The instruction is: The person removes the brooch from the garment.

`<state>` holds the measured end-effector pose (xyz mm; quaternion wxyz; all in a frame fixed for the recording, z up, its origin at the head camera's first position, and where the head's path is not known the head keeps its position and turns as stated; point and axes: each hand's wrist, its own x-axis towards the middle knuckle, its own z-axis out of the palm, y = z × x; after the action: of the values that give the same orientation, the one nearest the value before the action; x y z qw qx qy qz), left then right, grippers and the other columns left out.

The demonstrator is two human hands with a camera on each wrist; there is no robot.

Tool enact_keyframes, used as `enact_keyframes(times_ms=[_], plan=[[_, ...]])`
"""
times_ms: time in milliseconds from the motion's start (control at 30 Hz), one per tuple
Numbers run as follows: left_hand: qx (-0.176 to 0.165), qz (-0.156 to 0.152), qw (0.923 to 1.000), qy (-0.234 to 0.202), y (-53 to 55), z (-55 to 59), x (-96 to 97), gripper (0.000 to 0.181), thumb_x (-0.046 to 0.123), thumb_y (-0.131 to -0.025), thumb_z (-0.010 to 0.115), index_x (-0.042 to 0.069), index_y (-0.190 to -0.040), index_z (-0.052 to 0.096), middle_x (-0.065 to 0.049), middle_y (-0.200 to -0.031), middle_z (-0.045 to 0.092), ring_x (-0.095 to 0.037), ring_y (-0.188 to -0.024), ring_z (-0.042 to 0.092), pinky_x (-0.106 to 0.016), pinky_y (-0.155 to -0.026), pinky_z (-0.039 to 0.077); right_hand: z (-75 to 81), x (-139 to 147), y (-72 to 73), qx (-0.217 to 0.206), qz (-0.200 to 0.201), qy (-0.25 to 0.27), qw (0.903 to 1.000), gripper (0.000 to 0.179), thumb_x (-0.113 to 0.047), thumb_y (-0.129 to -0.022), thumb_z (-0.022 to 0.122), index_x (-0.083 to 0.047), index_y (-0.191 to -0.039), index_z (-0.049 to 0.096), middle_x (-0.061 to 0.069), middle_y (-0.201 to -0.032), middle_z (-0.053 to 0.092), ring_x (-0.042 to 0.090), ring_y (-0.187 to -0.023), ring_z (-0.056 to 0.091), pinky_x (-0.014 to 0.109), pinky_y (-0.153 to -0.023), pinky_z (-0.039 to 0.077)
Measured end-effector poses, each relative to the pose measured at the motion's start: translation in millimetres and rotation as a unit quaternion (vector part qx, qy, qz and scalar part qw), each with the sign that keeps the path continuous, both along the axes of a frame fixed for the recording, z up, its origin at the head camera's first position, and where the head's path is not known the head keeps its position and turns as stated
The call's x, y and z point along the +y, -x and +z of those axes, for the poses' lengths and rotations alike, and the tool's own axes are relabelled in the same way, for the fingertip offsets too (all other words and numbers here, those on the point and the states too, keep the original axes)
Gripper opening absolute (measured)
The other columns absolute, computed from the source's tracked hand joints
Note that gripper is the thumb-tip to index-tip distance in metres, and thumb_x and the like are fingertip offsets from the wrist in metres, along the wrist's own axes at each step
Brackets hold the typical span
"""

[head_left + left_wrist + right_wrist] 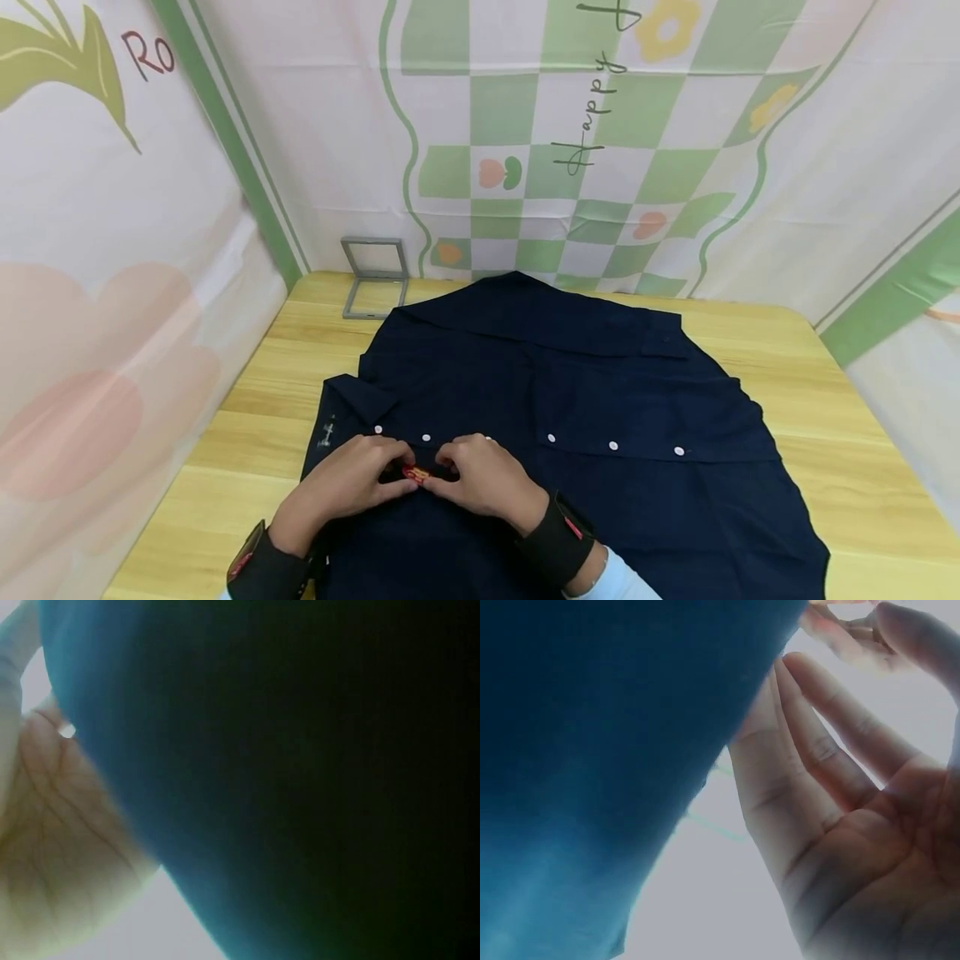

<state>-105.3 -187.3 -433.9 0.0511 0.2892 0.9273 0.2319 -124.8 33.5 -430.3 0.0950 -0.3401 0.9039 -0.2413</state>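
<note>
Two hands [348, 477] [489, 479] pinch one red item [415, 474] over one navy shirt [622, 392] showing six buttons [551, 437].

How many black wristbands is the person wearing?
2: the left wristband, just behind the left hand, and the right wristband, just behind the right hand.

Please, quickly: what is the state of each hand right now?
Left hand: closed, holding the shirt beside the small red thing.
Right hand: closed, also holding the shirt there.
</note>
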Motion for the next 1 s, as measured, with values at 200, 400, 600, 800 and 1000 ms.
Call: enact_keyframes(times_ms=[200,400,600,800,1000], plan=[[-0.013,0.001,0.9999,-0.011,-0.9,1.1,0.1,0.018,0.038,-0.091,0.069,0.02,-0.093,0.07,0.009,-0.086,0.068,0.002,-0.068,0.056,-0.018,-0.061,0.046,-3.5,0.6,-0.9,-0.016,0.004,-0.001,0.9999,0.024,-0.037,-0.09,0.071,-0.014,-0.093,0.074,-0.005,-0.083,0.067,-0.002,-0.067,0.053,0.017,-0.062,0.046],[-0.008,-0.004,1.0,-0.005,-2.2,1.6,-0.1,0.016,0.038,-0.089,0.071,0.022,-0.088,0.069,0.011,-0.084,0.067,0.001,-0.069,0.056,-0.018,-0.061,0.046,-6.1,1.5,-0.3,-0.025,0.009,-0.01,0.9996,0.024,-0.035,-0.091,0.07,-0.014,-0.1,0.075,-0.004,-0.09,0.069,-0.001,-0.075,0.059,0.016,-0.066,0.049],[-0.009,-0.008,0.9999,0.003,-2.0,2.1,0.8,0.016,0.037,-0.087,0.074,0.022,-0.086,0.068,0.013,-0.081,0.064,0.001,-0.069,0.054,-0.018,-0.062,0.044,-4.8,3.5,1.4,-0.022,0.01,-0.012,0.9996,0.023,-0.034,-0.091,0.07,-0.013,-0.099,0.075,-0.004,-0.089,0.07,-0.001,-0.074,0.059,0.016,-0.065,0.049],[-0.024,0.0,0.9997,0.008,-3.4,3.0,-0.9,0.018,0.038,-0.084,0.076,0.022,-0.089,0.069,0.014,-0.083,0.063,0.002,-0.068,0.051,-0.017,-0.062,0.043,-0.3,4.8,1.9,-0.02,0.012,-0.003,0.9997,0.024,-0.034,-0.091,0.07,-0.012,-0.1,0.074,-0.003,-0.09,0.07,-0.001,-0.074,0.06,0.016,-0.065,0.049],[-0.034,-0.004,0.9994,-0.001,-3.7,2.5,-2.5,0.022,0.041,-0.085,0.074,0.021,-0.09,0.069,0.013,-0.083,0.065,0.003,-0.067,0.052,-0.017,-0.06,0.043,2.2,0.7,-1.3,-0.022,0.014,-0.002,0.9997,0.027,-0.035,-0.09,0.071,-0.011,-0.102,0.073,-0.002,-0.093,0.069,-0.001,-0.076,0.06,0.02,-0.068,0.052]])
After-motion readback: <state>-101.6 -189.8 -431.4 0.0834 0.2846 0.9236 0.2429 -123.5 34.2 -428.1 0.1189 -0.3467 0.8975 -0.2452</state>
